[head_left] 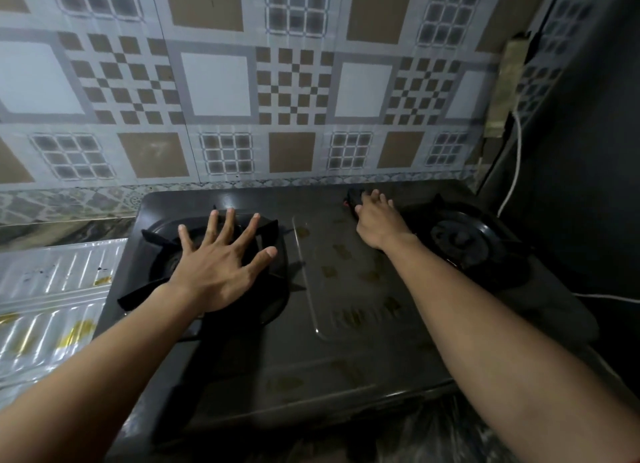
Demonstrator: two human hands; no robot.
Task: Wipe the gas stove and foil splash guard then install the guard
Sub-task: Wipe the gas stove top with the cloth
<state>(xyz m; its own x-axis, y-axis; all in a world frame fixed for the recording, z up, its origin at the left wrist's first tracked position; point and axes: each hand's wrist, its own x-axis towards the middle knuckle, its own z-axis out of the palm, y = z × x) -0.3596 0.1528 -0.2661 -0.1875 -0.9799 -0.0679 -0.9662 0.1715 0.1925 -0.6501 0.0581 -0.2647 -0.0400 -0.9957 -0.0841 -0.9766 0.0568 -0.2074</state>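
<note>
The black two-burner gas stove [346, 289] sits against the patterned tile wall [214, 85], its flat middle panel dotted with brownish smears. The left hand [221, 265] lies spread and flat, gripping nothing, on the left burner's black pan support [266, 230], steadying the stove. The right hand [377, 220] presses down on a small dark cloth [353, 199] near the stove's back edge, just left of the right burner [464, 237]; whether its fingers clench the cloth I cannot tell. The ribbed silver foil splash guard [52, 300] lies flat beside the stove's left edge, stained yellow and not yet installed. Wiping well likely means firm overlapping strokes across those middle smears, with the cloth flat.
</note>
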